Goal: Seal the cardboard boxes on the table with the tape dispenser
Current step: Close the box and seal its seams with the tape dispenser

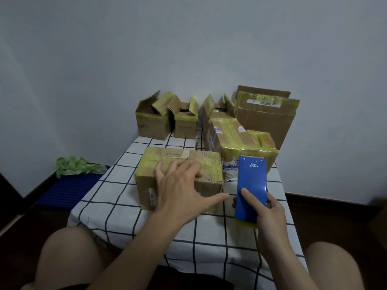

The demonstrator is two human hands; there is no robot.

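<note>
A: Item: brown yellow-taped cardboard box (207, 162), on table (117, 195)?
B: Under left hand (180, 185), fingers spread flat, probably steadying it.
A: Item: blue plastic tape dispenser (251, 181)?
B: Right hand (271, 214), fingers clamped round it, beside left thumb, apparently ready.

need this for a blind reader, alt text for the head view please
A left hand presses flat on a closed, yellow-taped cardboard box while the right hand grips a blue tape dispenser beside it. They are on a table with a checked cloth; more boxes, some with open flaps, stand behind.
</note>
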